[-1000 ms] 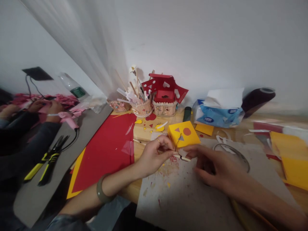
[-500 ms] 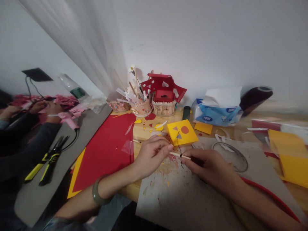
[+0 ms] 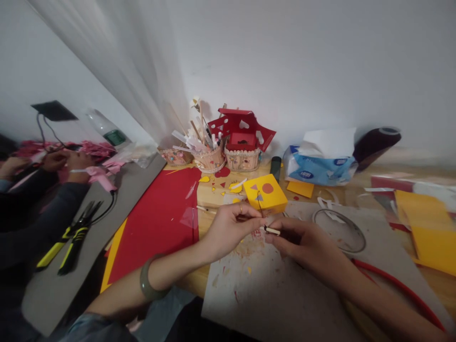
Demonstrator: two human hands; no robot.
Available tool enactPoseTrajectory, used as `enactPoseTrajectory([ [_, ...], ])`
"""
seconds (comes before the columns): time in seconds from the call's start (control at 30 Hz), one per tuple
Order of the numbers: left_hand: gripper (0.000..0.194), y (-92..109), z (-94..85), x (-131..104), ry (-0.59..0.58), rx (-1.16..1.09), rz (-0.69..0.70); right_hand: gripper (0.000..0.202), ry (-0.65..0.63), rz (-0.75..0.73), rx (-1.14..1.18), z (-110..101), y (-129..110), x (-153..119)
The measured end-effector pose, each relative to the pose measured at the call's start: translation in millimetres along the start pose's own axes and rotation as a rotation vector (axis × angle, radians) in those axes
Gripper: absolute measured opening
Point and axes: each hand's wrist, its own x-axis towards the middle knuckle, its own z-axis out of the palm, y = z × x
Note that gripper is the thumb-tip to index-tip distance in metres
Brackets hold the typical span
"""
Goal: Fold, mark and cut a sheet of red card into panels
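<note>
My right hand (image 3: 302, 237) pinches a thin pale wooden stick (image 3: 272, 231), which pokes out between the fingertips. A black cord (image 3: 260, 203) is wound round the stick and runs up to a yellow paper box (image 3: 265, 190) with a red circle and small triangles on its top. Close against the right fingers, my left hand (image 3: 231, 225) has thumb and forefinger pressed together at the stick's cord-wrapped end; whether they hold cord or stick is hidden. The box rests just behind both hands.
Grey board (image 3: 249, 289) with paper scraps lies below my hands. Red card sheets (image 3: 156, 213) are at left, pliers (image 3: 76, 237) beyond. Decorated pots (image 3: 210, 159), a red paper box (image 3: 244, 130) and a tissue pack (image 3: 317, 166) stand behind. Another person's hands (image 3: 71, 164) work at far left.
My left hand has moved right, up against the right fingers, and less of the stick shows between them. The yellow box has shifted slightly left and turned.
</note>
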Motion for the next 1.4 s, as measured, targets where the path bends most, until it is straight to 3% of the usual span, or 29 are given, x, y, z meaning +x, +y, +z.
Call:
enactPoseTrajectory([
  [0.2,0.02,1,-0.9,-1,-0.022,-0.032,-0.016,0.022,-0.018,-0.057,0.017,-3,4,-2],
  [0.47,0.021,0,0.4,-7,-0.031,-0.004,0.011,0.02,0.058,-0.345,-0.316,-6,11,-5],
  [0.63,0.026,0,1.8,-9,-0.021,-0.03,0.038,0.015,0.098,-0.469,-0.404,-5,14,-6],
  [1.07,0.039,0,-1.0,-8,-0.141,-0.174,-0.011,0.013,0.17,-0.567,-0.536,-4,20,-4],
  [1.4,0.04,-4,-4.7,6,-0.188,-0.185,-0.171,0.019,0.288,-0.698,-0.777,-8,28,-12],
])
